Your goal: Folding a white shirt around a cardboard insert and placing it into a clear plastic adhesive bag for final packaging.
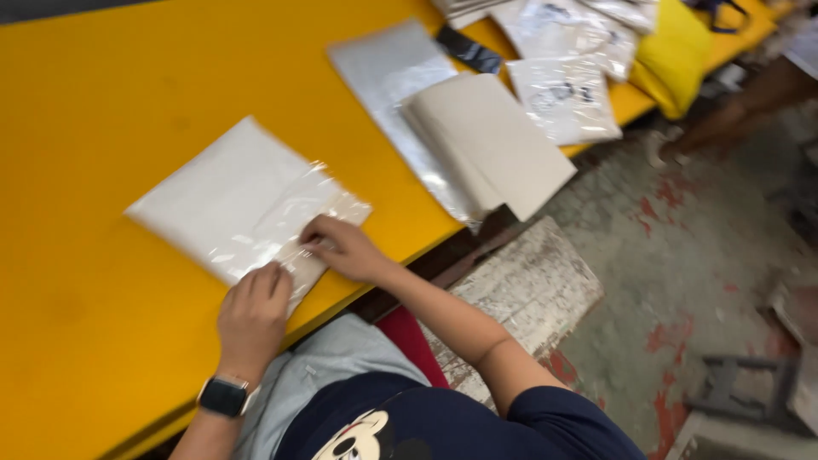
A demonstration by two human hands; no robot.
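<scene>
Yellow table [102, 102], worn red-stained concrete floor [682, 255], both hands on bagged white cloth [230, 192]

Whole frame has motion blur, so the print on the clear bags [567, 95] at the worktop's [102, 102] far right end is unreadable, and the stack of packets [464, 8] beyond them is cut off by the top edge. Left hand [253, 313] fingertips blur into the film of the bagged white fabric [239, 200], so contact versus pinch is unclear; right hand [343, 247] covers the bag's open edge. Another person's arm [750, 102] at upper right is cropped and smeared.
</scene>
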